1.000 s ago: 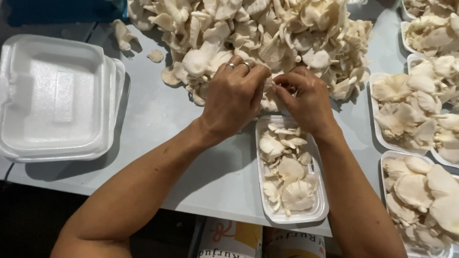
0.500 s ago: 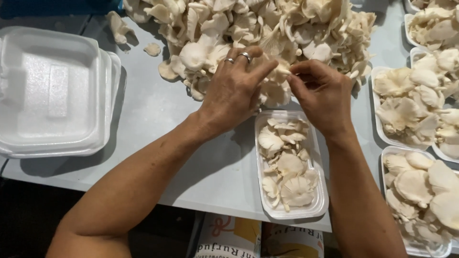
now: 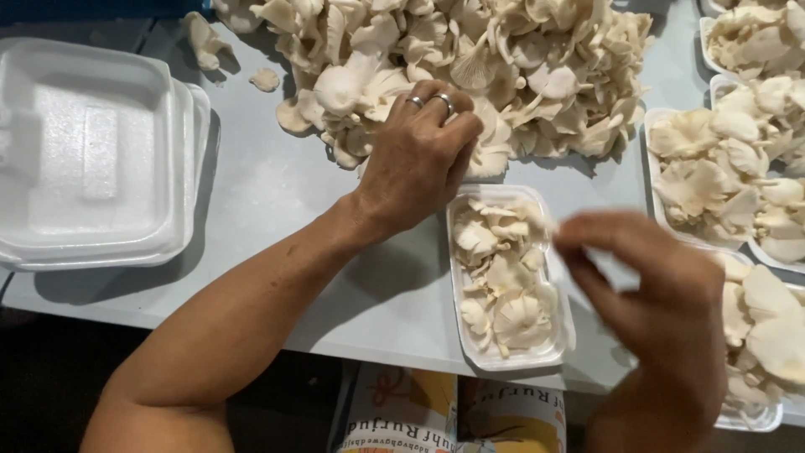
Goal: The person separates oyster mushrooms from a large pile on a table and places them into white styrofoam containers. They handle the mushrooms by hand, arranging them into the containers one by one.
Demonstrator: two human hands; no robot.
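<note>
Left hand (image 3: 418, 155) sits at the near edge of the big pile of oyster mushrooms (image 3: 470, 67), fingers curled in tight and bearing two rings, resting on the caps; whether it actually grips one I cannot tell. Right hand (image 3: 662, 294) hovers nearer, blurred, just right of the small foam tray (image 3: 558, 327), thumb and fingers pinched narrow; whether anything is between them I cannot tell. That tray lies on the grey table (image 3: 277, 201) between the two hands, partly filled with mushrooms, its far end touching the pile. Far left, a stack of empty foam trays (image 3: 92, 151). On the right edge, several filled trays (image 3: 729, 159) heaped with mushrooms, packed side by side.
</note>
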